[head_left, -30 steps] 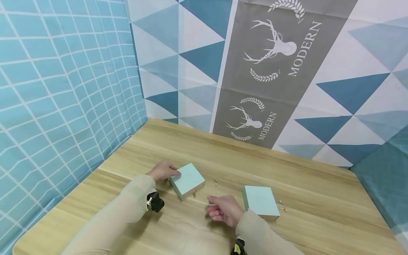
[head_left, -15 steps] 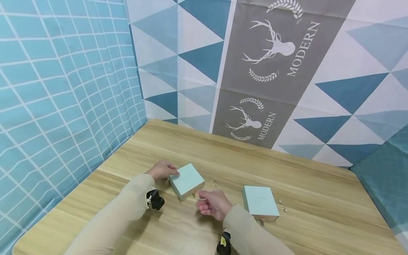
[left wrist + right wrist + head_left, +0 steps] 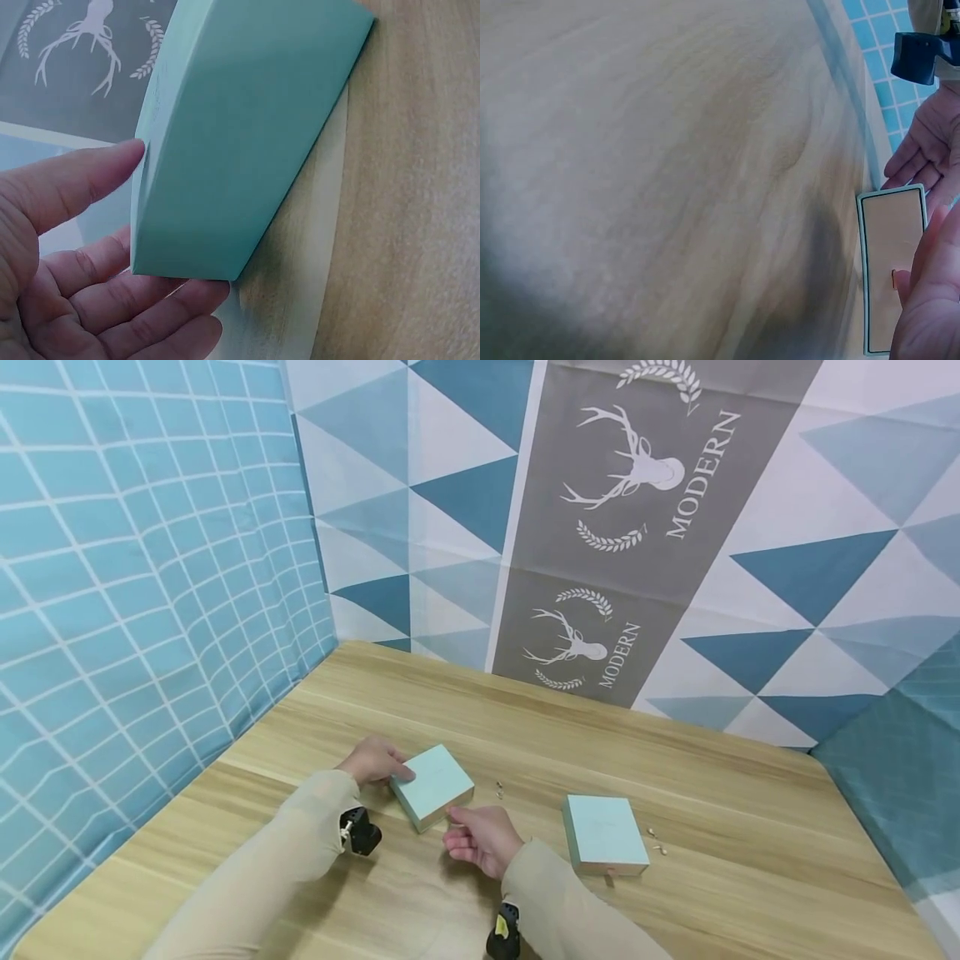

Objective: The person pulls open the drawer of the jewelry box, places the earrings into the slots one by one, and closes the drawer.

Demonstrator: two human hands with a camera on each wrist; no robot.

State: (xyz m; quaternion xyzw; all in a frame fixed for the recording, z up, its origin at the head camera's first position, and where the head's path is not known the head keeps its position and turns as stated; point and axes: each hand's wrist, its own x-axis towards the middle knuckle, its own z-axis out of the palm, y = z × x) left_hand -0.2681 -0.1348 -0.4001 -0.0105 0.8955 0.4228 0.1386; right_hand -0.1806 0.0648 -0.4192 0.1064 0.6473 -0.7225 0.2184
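A mint-green drawer box with a pinkish front lies tilted in angle on the wooden table. My left hand holds its left corner, thumb on the lid and fingers along the side; the left wrist view shows the fingertips at the bottom edge. At the box's front is my right hand, thumb and forefinger pinching the small pull tab, while the other fingers curl beneath. Much of that tab is hidden behind the fingertips. The drawer front sits flush in its sleeve.
A second mint-green box stands to the right, its small tab facing me. Small shiny pieces like earrings lie behind the first box, and similar pieces lie right of the second. Patterned cloth hangs behind the table.
My right hand has moved left, from the gap between the boxes to the first box's front tab. The left hand keeps its hold. The head view has shifted slightly.
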